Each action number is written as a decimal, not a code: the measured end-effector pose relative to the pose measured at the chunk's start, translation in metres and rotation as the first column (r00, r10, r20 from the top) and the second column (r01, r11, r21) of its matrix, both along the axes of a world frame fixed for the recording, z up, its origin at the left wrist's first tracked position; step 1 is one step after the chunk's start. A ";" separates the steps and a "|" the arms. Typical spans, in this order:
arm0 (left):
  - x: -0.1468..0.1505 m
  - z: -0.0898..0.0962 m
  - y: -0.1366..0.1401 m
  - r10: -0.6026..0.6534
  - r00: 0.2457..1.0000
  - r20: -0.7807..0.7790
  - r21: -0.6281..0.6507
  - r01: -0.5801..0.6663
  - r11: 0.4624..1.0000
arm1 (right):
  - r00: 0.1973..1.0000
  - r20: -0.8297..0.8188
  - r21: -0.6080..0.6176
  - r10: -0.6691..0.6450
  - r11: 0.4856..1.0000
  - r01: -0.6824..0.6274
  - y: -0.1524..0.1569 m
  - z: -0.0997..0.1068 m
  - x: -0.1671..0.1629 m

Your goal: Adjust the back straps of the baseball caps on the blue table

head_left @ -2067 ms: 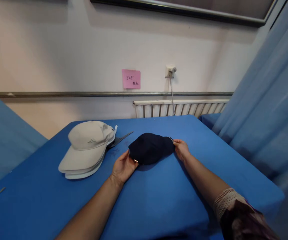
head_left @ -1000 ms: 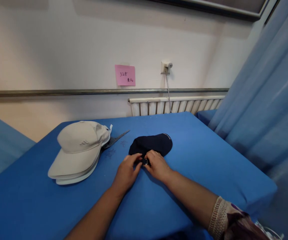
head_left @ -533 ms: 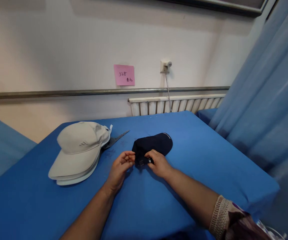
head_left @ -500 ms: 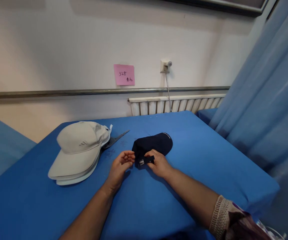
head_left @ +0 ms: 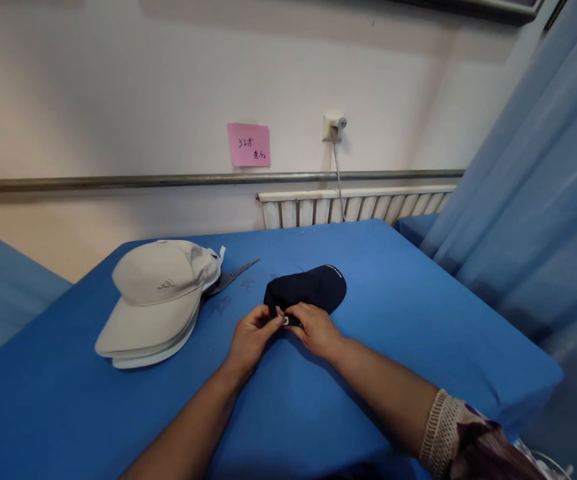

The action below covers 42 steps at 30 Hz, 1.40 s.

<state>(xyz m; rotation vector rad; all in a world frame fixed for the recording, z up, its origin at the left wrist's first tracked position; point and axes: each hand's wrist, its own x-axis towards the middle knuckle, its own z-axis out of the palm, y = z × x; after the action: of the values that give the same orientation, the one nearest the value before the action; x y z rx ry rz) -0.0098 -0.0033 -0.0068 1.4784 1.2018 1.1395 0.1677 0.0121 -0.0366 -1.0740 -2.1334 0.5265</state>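
Though unreadable, lettering [head_left: 337, 271] on navy cap [head_left: 303, 288]

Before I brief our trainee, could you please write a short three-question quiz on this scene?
1. True or false: the left hand and the right hand are both touching the dark cap.
2. Multiple choice: in the picture, where are the stacked pale caps? A: to the right of the dark cap; B: to the left of the dark cap; C: on top of the dark cap.
3. Fill in the blank: the note on the wall is ____ in colour.

Key: 1. True. 2. B. 3. Pink.
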 end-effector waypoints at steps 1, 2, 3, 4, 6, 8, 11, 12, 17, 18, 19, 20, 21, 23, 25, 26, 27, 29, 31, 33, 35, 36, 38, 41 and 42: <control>-0.001 0.002 0.000 0.016 0.998 0.062 -0.044 -0.013 0.999 | 1.000 -0.026 0.000 0.004 1.000 -0.004 0.000 0.001 0.000; -0.003 0.004 -0.001 0.017 0.995 0.095 -0.064 -0.011 0.998 | 0.999 -0.047 0.001 0.009 1.000 -0.009 -0.001 0.002 0.000; -0.004 0.005 -0.001 0.005 0.996 0.094 -0.061 0.000 0.998 | 0.998 -0.062 0.003 0.011 1.000 -0.011 -0.002 0.003 0.000; -0.005 0.006 -0.001 -0.012 0.998 0.061 -0.040 0.015 0.999 | 0.997 -0.070 0.007 0.011 1.000 -0.010 -0.002 0.004 0.000; -0.007 0.007 -0.002 -0.042 0.996 -0.078 0.023 0.044 0.999 | 0.997 -0.074 0.020 0.009 1.000 -0.007 -0.004 0.005 0.000; -0.009 0.006 0.000 -0.049 0.970 -0.239 0.072 0.068 0.995 | 0.998 -0.066 0.044 0.012 0.999 -0.009 -0.005 0.006 0.000; -0.014 0.003 0.003 -0.022 0.939 -0.343 0.102 0.061 0.993 | 0.997 -0.065 0.089 0.034 0.996 -0.028 -0.008 0.006 0.000; -0.015 0.003 0.004 0.005 0.936 -0.351 0.109 0.036 0.993 | 0.996 -0.083 0.108 0.034 0.994 -0.025 -0.009 0.006 -0.001; -0.016 0.009 0.001 0.044 0.930 -0.366 0.161 0.017 0.987 | 0.976 -0.217 0.136 0.010 0.990 0.020 -0.012 0.007 -0.001; -0.015 0.010 0.000 0.013 0.934 -0.358 0.179 0.055 0.982 | 0.973 -0.233 0.117 0.012 0.993 0.015 -0.013 0.007 -0.001; -0.013 0.010 -0.002 -0.024 0.936 -0.350 0.195 0.097 0.976 | 0.969 -0.245 0.092 0.019 0.996 0.004 -0.013 0.007 -0.001; -0.012 0.009 -0.003 -0.055 0.936 -0.348 0.209 0.135 0.969 | 0.966 -0.256 0.067 0.030 0.998 -0.013 -0.014 0.006 -0.001; -0.010 0.008 -0.004 -0.071 0.932 -0.356 0.218 0.157 0.963 | 0.962 -0.270 0.047 0.036 0.999 -0.024 -0.014 0.006 -0.002; -0.009 0.004 -0.004 -0.039 0.917 -0.397 0.232 0.141 0.962 | 0.949 -0.314 0.024 0.023 1.000 -0.016 -0.014 0.005 -0.003; -0.011 0.001 -0.002 0.039 0.888 -0.459 0.250 0.087 0.964 | 0.931 -0.365 0.026 -0.014 0.999 0.026 -0.014 0.005 -0.006; -0.013 0.000 0.000 0.073 0.870 -0.487 0.259 0.064 0.964 | 0.924 -0.380 0.033 -0.036 0.998 0.052 -0.015 0.005 -0.007; -0.015 -0.001 0.001 0.093 0.856 -0.508 0.263 0.052 0.963 | 0.920 -0.388 0.040 -0.052 0.997 0.073 -0.015 0.006 -0.008; -0.018 0.001 0.003 0.092 0.845 -0.526 0.255 0.054 0.965 | 0.923 -0.379 0.048 -0.069 0.994 0.094 -0.016 0.007 -0.009; -0.019 0.005 0.002 0.029 0.853 -0.520 0.229 0.107 0.967 | 0.933 -0.349 0.028 -0.091 0.994 0.108 -0.017 0.008 -0.008; -0.017 0.009 -0.001 -0.065 0.862 -0.503 0.214 0.197 0.957 | 0.943 -0.320 -0.012 -0.087 0.996 0.088 -0.017 0.008 -0.006; -0.013 0.012 -0.005 -0.139 0.854 -0.502 0.212 0.277 0.937 | 0.943 -0.323 -0.044 -0.077 0.997 0.066 -0.016 0.007 -0.005; -0.012 0.012 -0.006 -0.153 0.844 -0.513 0.215 0.299 0.930 | 0.937 -0.343 -0.050 -0.070 0.997 0.056 -0.015 0.006 -0.005; -0.011 0.012 -0.005 -0.141 0.815 -0.562 0.222 0.313 0.923 | 0.919 -0.391 -0.051 -0.058 0.998 0.041 -0.015 0.004 -0.007; -0.019 0.010 0.001 -0.057 0.742 -0.668 0.231 0.279 0.932 | 0.892 -0.450 -0.037 -0.053 0.998 0.041 -0.016 0.004 -0.010; -0.023 0.010 0.004 -0.028 0.706 -0.707 0.223 0.260 0.939 | 0.881 -0.468 -0.030 -0.065 0.998 0.058 -0.016 0.005 -0.010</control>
<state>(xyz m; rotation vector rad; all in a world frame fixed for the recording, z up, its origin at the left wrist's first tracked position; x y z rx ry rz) -0.0329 0.0008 0.0028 2.3415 1.3941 0.6691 0.1573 -0.0041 -0.0319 -0.9062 -1.6657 0.6946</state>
